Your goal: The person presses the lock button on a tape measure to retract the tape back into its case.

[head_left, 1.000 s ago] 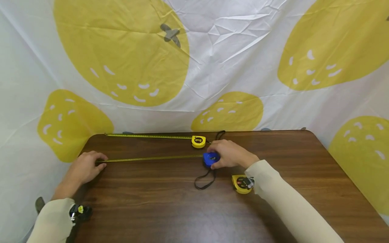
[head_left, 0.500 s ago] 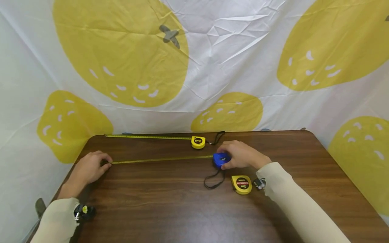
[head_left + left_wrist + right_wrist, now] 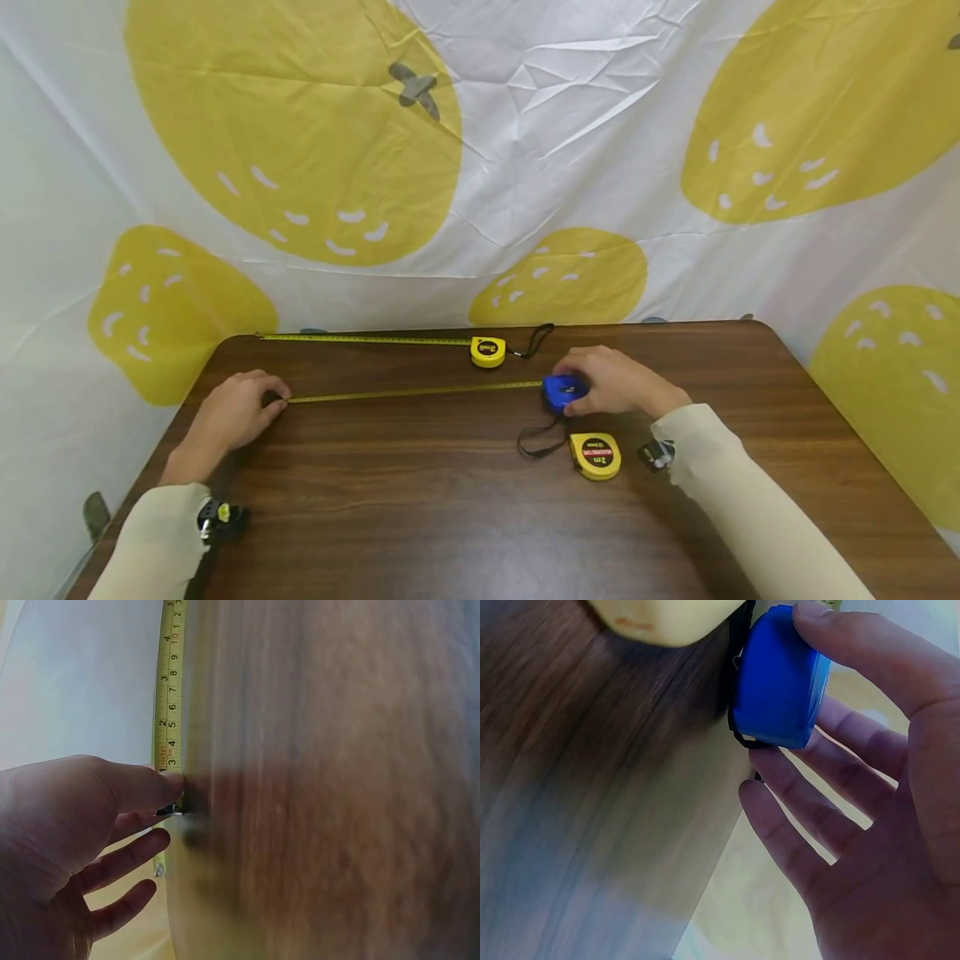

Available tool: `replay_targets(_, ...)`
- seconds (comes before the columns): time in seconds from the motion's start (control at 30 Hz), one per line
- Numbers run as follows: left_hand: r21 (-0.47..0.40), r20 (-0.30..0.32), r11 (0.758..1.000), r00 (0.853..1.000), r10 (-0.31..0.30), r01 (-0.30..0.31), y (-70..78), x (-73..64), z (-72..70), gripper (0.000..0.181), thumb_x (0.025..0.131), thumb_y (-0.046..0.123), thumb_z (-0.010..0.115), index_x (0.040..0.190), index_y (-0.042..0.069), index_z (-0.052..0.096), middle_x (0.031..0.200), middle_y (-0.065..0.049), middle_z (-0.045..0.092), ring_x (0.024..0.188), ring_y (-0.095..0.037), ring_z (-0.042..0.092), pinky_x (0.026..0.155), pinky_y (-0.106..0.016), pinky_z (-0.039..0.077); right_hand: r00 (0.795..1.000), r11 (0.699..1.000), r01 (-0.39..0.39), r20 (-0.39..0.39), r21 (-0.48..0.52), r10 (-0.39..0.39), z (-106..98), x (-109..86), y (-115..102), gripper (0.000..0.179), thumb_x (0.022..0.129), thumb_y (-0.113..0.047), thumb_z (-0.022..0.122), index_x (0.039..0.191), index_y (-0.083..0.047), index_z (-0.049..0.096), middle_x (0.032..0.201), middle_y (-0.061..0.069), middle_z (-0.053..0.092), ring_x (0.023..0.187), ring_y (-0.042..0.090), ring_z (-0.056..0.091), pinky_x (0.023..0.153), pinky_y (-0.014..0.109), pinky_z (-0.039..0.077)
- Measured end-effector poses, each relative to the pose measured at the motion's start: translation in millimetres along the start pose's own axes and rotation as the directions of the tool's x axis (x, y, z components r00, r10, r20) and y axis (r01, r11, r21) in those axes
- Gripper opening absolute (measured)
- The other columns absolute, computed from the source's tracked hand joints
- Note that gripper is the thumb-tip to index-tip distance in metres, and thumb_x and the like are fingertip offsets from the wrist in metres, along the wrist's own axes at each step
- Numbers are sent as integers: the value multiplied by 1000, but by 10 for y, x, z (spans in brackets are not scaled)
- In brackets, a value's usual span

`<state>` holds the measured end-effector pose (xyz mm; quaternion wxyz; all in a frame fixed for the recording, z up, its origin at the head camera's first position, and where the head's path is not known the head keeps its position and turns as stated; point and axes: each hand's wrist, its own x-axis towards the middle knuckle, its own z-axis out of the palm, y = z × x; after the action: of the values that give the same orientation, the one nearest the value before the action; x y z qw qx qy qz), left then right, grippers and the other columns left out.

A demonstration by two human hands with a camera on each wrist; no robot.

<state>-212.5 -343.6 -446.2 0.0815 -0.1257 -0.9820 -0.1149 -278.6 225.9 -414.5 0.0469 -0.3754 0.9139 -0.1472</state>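
Note:
My right hand (image 3: pixel 618 382) grips a blue tape measure (image 3: pixel 562 392) between thumb and fingers, right of the table's middle. From its case a yellow blade (image 3: pixel 416 392) runs out leftward across the tabletop. The blade's free end is pinched between thumb and forefinger of my left hand (image 3: pixel 238 412). In the left wrist view the printed scale of the blade (image 3: pixel 169 697) shows, with the other fingers of that hand spread below. A black wrist strap (image 3: pixel 538 446) trails from the blue case. The right wrist view shows the blue case (image 3: pixel 776 682) held on edge.
Near the back edge lies a yellow tape measure (image 3: pixel 488 352), its blade (image 3: pixel 367 338) extended left and its black strap to the right. Another yellow tape measure (image 3: pixel 596 456) lies in front of the blue one. A fruit-patterned cloth (image 3: pixel 517 167) hangs behind the brown table (image 3: pixel 420 517).
Both hands have moved right, carrying the blue tape measure and its drawn-out blade with them. The right sleeve no longer covers the front yellow tape measure.

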Motion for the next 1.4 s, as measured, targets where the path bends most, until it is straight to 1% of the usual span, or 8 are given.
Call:
replay_targets(0.1,-3,17,1000,1000,-10,10,41,23,3,6,97,6,82,103,7,79,111,-17,75,108,-48,70,89,-67,55,1000,1000,-8,-6,-1,8,-9,-40,26,54,88,-30,92,131,-3,75,124,7,73,113,31,70,99,53,57)
replay_targets(0.23,-2,26,1000,1000,-2,2,97,63,17,5,99,7,80,104,8,79,114,-17,75,110,-48,69,90,-67,55,1000,1000,-14,-12,-3,14,-28,-100,61,52,88,-29,92,130,-4,75,123,6,73,112,31,70,98,53,57)
replay_targets(0.5,-2,4,999,999,50,-50,169,148,84,5,98,8,82,103,9,80,112,-14,76,109,-46,70,90,-65,56,1000,1000,-18,-17,10,18,-65,-231,158,51,88,-27,92,130,-2,75,122,6,72,111,29,70,96,53,58)
replay_targets(0.83,-29,-20,997,997,76,-76,300,254,151,5,99,8,81,103,10,80,113,-12,76,109,-44,71,90,-64,57,999,999,-20,-49,32,22,-88,-415,316,49,88,-27,93,127,-4,75,117,2,72,107,24,70,94,51,59)
replay_targets(1.07,-40,-14,996,996,84,-85,386,335,200,4,99,8,80,103,10,81,113,-11,76,108,-43,72,90,-63,57,996,999,-20,-83,38,23,-91,-542,419,49,87,-27,93,127,-4,75,116,1,72,106,23,69,93,49,58)
replay_targets(1.27,-53,-20,994,995,93,-94,462,382,215,5,99,6,81,102,10,81,109,-10,75,106,-41,72,89,-62,58,994,998,-46,-97,48,51,-95,-658,485,49,88,-27,93,128,-4,75,116,1,72,105,22,69,92,48,59)
replay_targets(1.4,-52,-30,992,993,113,-114,500,406,226,5,98,6,81,102,10,81,109,-10,75,106,-40,72,89,-62,58,992,997,-61,-108,49,66,-94,-726,518,50,87,-26,94,128,-4,75,117,2,72,105,22,69,92,49,59)
